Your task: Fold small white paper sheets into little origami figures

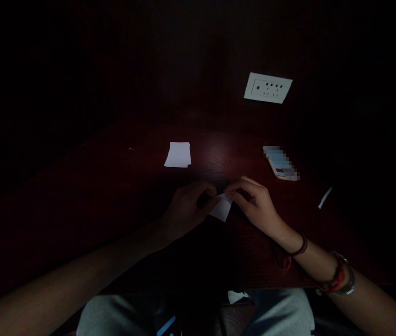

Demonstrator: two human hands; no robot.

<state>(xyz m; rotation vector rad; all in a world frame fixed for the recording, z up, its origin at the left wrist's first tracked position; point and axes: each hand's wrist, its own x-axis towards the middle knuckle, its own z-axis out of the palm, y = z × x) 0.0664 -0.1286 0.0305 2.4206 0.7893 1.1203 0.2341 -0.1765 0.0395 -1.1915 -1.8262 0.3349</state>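
Note:
The scene is very dark. A small white piece of paper is pinched between both hands over the dark red wooden table. My left hand grips its left edge with closed fingers. My right hand grips its right edge, fingers curled; dark and red bracelets circle that wrist and forearm.
A small stack of white paper lies further back on the table. A phone lies to the right, a thin white strip beyond it. A white wall socket is behind. My grey-trousered knees show below the table edge.

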